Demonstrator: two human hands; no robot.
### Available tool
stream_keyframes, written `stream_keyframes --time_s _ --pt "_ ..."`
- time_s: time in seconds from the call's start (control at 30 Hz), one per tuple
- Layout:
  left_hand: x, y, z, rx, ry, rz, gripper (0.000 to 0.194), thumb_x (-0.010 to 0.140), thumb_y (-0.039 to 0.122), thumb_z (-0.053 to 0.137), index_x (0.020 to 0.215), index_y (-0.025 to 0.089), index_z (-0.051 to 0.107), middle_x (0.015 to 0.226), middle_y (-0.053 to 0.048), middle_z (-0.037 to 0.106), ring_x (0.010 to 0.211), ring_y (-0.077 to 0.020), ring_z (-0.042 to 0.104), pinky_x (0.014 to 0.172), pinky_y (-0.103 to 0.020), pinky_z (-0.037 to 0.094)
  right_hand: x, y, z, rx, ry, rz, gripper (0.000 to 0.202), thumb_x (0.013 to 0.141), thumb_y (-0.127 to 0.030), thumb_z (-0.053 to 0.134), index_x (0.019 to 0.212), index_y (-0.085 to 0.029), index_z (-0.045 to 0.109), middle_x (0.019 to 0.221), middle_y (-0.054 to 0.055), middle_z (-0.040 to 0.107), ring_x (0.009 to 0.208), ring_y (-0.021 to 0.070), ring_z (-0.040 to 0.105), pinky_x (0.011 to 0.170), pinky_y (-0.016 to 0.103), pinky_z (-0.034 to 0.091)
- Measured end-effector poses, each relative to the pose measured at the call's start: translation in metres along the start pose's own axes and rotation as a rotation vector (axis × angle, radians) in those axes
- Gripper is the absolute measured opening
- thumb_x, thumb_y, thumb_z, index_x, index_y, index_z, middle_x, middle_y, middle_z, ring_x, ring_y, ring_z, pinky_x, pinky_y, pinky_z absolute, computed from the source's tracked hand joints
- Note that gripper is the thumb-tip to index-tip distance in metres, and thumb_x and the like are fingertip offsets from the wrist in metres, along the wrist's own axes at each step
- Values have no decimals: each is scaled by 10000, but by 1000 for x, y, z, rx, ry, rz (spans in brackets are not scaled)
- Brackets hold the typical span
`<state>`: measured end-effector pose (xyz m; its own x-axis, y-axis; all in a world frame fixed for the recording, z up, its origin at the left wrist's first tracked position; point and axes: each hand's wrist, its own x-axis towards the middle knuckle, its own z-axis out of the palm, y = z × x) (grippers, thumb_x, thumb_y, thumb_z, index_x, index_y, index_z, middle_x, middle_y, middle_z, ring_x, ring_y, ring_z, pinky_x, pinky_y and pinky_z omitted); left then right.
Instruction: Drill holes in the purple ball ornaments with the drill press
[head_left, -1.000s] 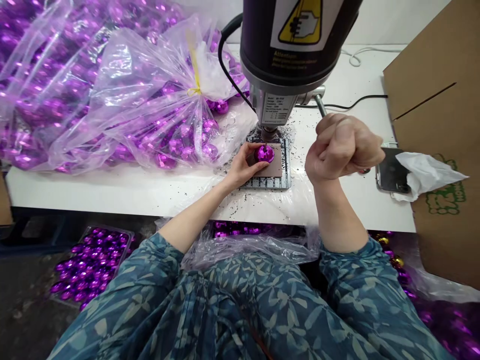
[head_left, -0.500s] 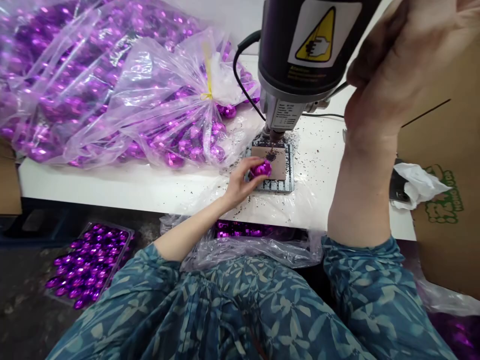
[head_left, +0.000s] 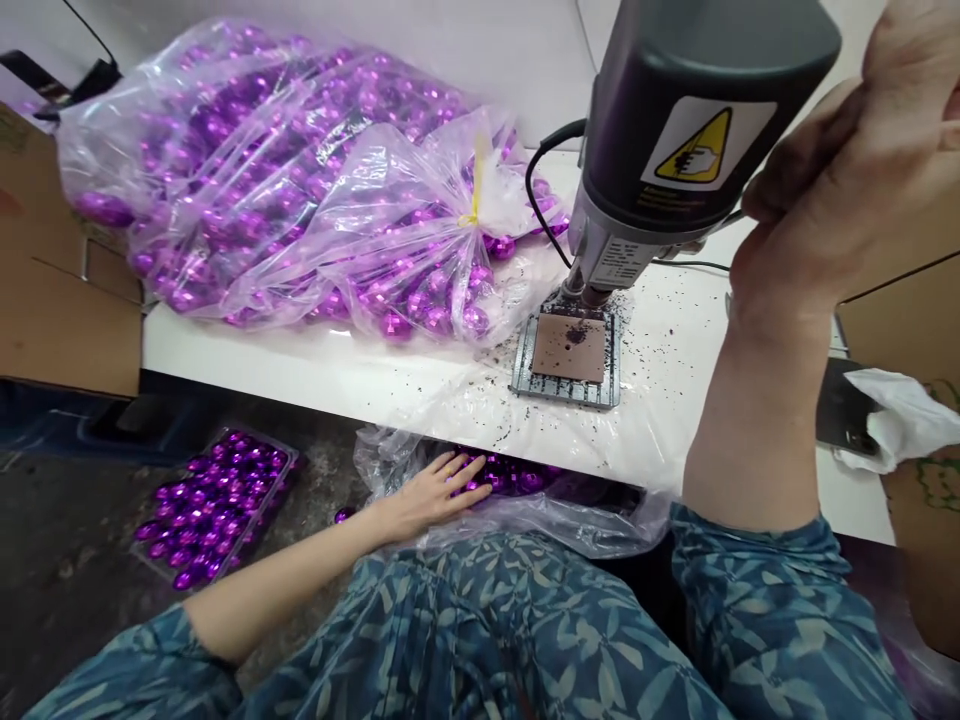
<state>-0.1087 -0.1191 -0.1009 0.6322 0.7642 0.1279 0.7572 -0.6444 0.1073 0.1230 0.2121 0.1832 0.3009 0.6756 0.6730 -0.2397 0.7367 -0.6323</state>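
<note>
My left hand [head_left: 435,495] lies flat with its fingers stretched out over shiny purple faceted balls [head_left: 517,478] in a clear plastic bag [head_left: 600,520] below the table edge. It touches the balls but grips none. At the upper right, my right hand [head_left: 847,190] is curled beside the drill press [head_left: 697,110], around the end of its lever [head_left: 731,220]; the grip is mostly hidden. Beneath the drill head is a brown square board [head_left: 568,348] with a dark hole, on a grooved metal base [head_left: 574,392]. No ball sits on the board.
A big tied bag of purple balls [head_left: 300,190] fills the table's left side. On the floor stands a clear tray of balls [head_left: 217,500]. Cardboard boxes [head_left: 67,260] flank the table. White tissue [head_left: 904,410] lies on a dark flat object [head_left: 844,400] at right. Dark shavings litter the tabletop.
My left hand has moved from the board down to the bag of balls, and the ball it held is no longer in it. My right hand stays beside the drill. The view has shifted left.
</note>
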Motion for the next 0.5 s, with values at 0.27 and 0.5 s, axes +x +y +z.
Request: stream_keyframes --time_s 0.27,0.5 --pt "142 -109 -64 -298 490 80 452 1023 40 435 1317 279 682 1213 -54 805 1163 -214 776 936 -406 682 -2 1 -4 -39 -24 -4 502 993 -172 542 579 -260 272 464 -67 224 384 58 339 455 315 110" --pt "256 -212 -93 -62 117 -623 439 908 -2 537 1297 110 709 1305 -223 713 1329 -388 629 1120 -539 537 -7 -4 -6 -51 -24 -4 530 1001 -177 560 535 -232 314 471 -43 258 398 44 321 463 306 131"
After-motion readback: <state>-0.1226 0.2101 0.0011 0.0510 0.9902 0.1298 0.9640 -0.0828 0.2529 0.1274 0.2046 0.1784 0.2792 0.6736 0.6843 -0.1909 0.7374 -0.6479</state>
